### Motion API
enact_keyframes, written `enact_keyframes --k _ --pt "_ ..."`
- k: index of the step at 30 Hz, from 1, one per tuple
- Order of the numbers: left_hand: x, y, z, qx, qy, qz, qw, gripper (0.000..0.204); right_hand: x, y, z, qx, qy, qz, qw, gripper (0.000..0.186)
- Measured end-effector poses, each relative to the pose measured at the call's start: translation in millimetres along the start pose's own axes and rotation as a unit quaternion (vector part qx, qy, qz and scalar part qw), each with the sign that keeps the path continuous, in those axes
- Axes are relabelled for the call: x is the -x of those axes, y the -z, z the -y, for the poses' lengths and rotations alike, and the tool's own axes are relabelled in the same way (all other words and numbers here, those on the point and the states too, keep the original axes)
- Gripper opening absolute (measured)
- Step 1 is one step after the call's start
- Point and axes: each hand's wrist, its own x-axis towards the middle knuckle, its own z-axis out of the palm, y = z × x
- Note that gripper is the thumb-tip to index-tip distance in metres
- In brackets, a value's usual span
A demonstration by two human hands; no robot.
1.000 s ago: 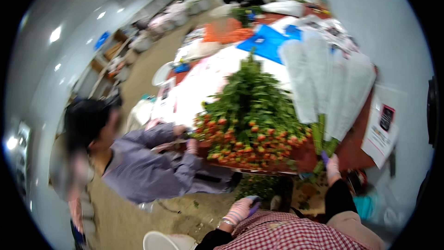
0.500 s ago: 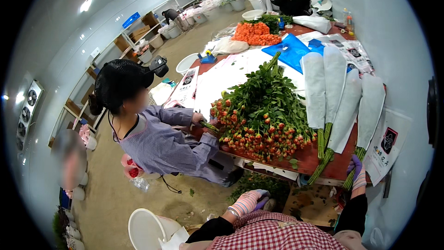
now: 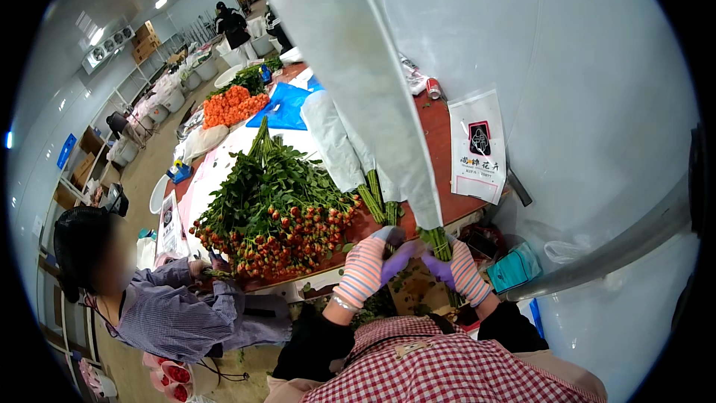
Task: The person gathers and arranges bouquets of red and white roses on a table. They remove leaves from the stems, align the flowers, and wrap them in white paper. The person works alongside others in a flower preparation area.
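My right hand (image 3: 464, 275), in a striped glove with purple fingers, is closed round the green stems (image 3: 437, 242) of a flower bunch. A tall white sleeve (image 3: 350, 52) wraps this bunch and stands raised, slanting up and left; the blooms inside are hidden. Close beside those stems is my left hand (image 3: 364, 270), gloved the same way, its thumb and fingers apart and reaching toward them. Whether it touches them is hard to see. Just beyond, two more sleeved bunches lie on the table, one white sleeve (image 3: 328, 142) showing plainly, their stems (image 3: 371, 200) pointing at me.
A large heap of orange-red roses (image 3: 287, 242) covers the red table (image 3: 440, 130) at left. A co-worker (image 3: 171, 306) holds stems beside it. Orange flowers (image 3: 235, 107) and blue plastic (image 3: 287, 108) lie farther back. A printed white sleeve (image 3: 477, 149) hangs at the right edge.
My right hand has lifted the rightmost sleeved bunch off the table and brought it nearer. My left hand has come up from my lap to its stems. The view has swung right.
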Motion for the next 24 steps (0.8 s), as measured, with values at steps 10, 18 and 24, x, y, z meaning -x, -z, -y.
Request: enact_keyframes --k 10,18,24 --pt "25.1 9.3 -25.3 -0.074 -0.176 -0.074 0.979 0.026 32.1 13.8 115.3 0.054 0.106 0.172 0.978 0.020" --pt "29.1 -28.2 18.7 0.005 -0.009 -0.033 0.999 0.031 -11.9 -28.6 43.9 -0.111 0.154 0.039 0.981 0.014" --pt "75.0 54.1 16.1 0.721 0.172 -0.097 0.664 0.016 -4.2 -20.5 31.4 0.010 0.175 0.062 0.983 0.019"
